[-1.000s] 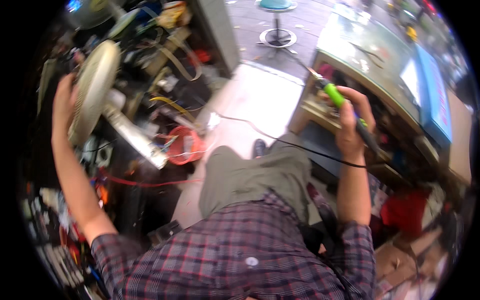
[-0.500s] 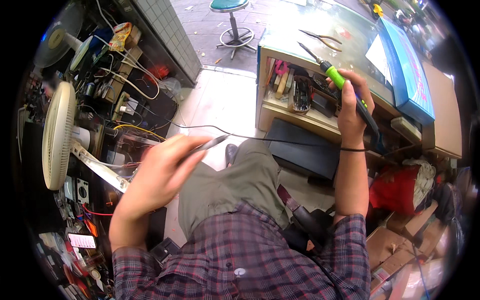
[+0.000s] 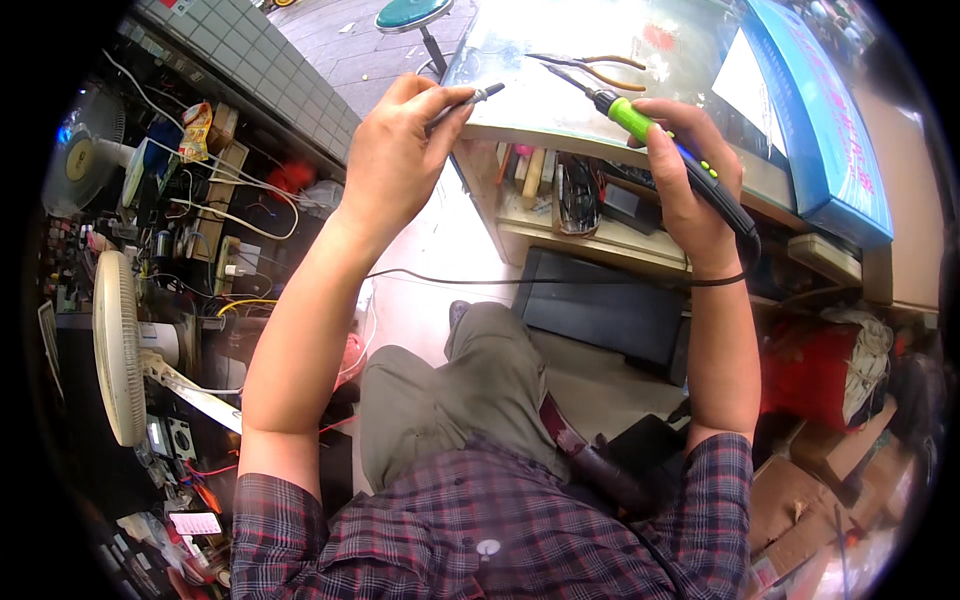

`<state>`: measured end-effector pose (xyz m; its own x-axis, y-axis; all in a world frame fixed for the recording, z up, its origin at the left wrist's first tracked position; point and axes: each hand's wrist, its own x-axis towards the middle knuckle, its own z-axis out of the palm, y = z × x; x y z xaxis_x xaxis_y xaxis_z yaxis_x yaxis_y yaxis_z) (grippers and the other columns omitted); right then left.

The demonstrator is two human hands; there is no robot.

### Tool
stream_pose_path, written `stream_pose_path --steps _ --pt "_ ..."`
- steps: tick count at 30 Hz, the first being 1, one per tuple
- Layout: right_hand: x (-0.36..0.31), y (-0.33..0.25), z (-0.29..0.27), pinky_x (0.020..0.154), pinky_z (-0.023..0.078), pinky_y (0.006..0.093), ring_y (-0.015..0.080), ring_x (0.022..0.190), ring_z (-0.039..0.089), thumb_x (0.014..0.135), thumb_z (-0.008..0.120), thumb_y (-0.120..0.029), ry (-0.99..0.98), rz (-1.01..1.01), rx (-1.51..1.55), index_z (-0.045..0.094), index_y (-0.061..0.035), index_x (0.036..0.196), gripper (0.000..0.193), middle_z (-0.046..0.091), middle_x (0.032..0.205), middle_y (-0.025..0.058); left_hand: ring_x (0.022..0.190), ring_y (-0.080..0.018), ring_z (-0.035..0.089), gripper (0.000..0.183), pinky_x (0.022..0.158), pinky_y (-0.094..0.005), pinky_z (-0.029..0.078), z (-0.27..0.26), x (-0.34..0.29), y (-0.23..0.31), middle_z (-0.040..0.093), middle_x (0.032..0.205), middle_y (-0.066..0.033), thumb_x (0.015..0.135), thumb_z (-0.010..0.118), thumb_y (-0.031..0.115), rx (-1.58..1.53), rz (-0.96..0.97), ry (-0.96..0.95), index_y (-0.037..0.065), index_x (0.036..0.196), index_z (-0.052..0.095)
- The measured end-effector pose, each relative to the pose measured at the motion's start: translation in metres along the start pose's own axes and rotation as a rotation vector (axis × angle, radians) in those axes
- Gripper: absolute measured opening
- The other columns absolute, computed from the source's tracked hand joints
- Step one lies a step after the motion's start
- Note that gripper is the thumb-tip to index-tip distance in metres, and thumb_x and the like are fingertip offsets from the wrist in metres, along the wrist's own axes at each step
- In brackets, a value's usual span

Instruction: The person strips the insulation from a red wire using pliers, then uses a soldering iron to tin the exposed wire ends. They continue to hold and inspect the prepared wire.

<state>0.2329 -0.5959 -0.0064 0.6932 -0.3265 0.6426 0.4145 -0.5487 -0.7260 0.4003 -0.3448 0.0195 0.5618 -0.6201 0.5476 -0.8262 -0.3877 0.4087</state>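
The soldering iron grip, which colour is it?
Bright green on the soldering iron, shown in the head view.

A glass-topped workbench (image 3: pixel 560 125) carries orange-handled pliers (image 3: pixel 590 68) and a blue box (image 3: pixel 815 120).

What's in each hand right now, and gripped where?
Right hand grips a soldering iron around its black handle, just behind the green collar, tip forward over the bench. Left hand pinches a thin grey metal tool near its front end, between the fingertips.
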Motion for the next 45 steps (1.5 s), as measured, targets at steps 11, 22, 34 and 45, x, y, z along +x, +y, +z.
stream_pose_path --steps 11,22,34,45 --pt "0.005 0.001 0.005 0.077 0.059 0.0305 0.0177 0.084 0.075 0.097 0.075 -0.011 -0.01 -0.109 -0.038 0.076 -0.0019 0.117 0.022 0.078 0.095 0.0125 0.093 -0.0238 0.069 0.027 0.084 -0.035 0.054 0.003 0.011 -0.002 0.068 0.104 -0.012 0.107 0.069 0.018 0.105 -0.021 -0.126 0.008 0.13 0.08" --pt "0.006 0.0 0.003 0.077 0.06 0.0314 0.0197 0.082 0.076 0.096 0.075 -0.013 -0.003 -0.12 -0.07 0.078 -0.0031 0.115 0.021 0.078 0.093 0.0125 0.089 -0.0216 0.068 0.028 0.082 -0.0344 0.053 0.0 0.02 0.0 0.069 0.101 -0.0103 0.109 0.067 0.02 0.155 -0.025 -0.181 0.007 0.129 0.08" --pt "0.005 0.002 0.005 0.076 0.06 0.0328 0.0217 0.081 0.077 0.097 0.075 -0.016 -0.03 -0.074 -0.046 0.077 -0.0041 0.115 0.022 0.078 0.091 0.0135 0.089 -0.0186 0.068 0.027 0.08 -0.0336 0.054 0.003 0.017 0.002 0.068 0.1 -0.008 0.109 0.068 0.02 0.162 -0.035 -0.164 0.008 0.129 0.081" --pt "0.004 0.002 0.004 0.075 0.059 0.0325 0.021 0.08 0.077 0.097 0.076 -0.017 -0.045 -0.072 -0.032 0.078 -0.0047 0.113 0.021 0.077 0.09 0.0126 0.089 -0.0184 0.067 0.026 0.081 -0.0331 0.054 0.003 0.018 0.0 0.069 0.1 -0.0075 0.109 0.068 0.018 0.16 -0.028 -0.171 0.007 0.128 0.081"
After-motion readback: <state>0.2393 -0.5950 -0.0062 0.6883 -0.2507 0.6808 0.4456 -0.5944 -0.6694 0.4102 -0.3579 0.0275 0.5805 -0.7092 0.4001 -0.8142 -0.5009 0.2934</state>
